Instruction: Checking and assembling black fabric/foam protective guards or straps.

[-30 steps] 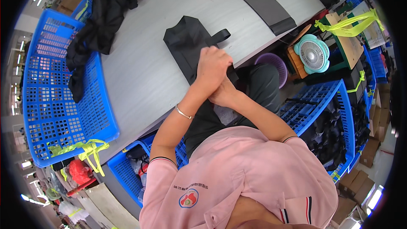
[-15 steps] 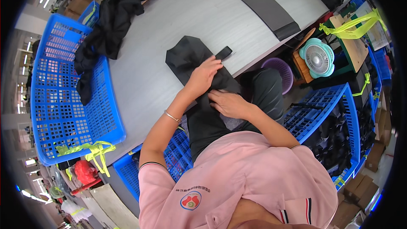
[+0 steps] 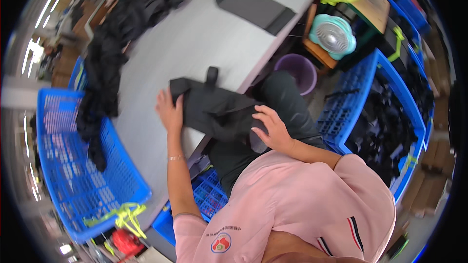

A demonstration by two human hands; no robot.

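A black fabric piece point(image 3: 214, 104), pouch-like and partly folded, lies across the near edge of the table and over my lap. A short black strap loop point(image 3: 212, 75) sticks out from its far side. At the piece's left end is my left hand point(image 3: 169, 113), fingers apart, the thumb against the fabric's edge. My right hand point(image 3: 275, 130) is at the other end, its fingers spread and the tips touching the cloth. Motion smears the fabric a little, so its folds are hard to read.
Farther along the pale table point(image 3: 195, 34) lies a flat grey-and-black panel point(image 3: 253, 9). Black cloth point(image 3: 105, 58) is heaped at the left, spilling into a blue crate point(image 3: 83, 165). To the right are a purple bin point(image 3: 297, 73), a teal fan point(image 3: 332, 36) and a blue crate point(image 3: 358, 107) of black pieces.
The black piece has been turned, and its strap loop now points away from me. My left hand moved off its middle to the left end; my right hand moved outward. The view has swung too.
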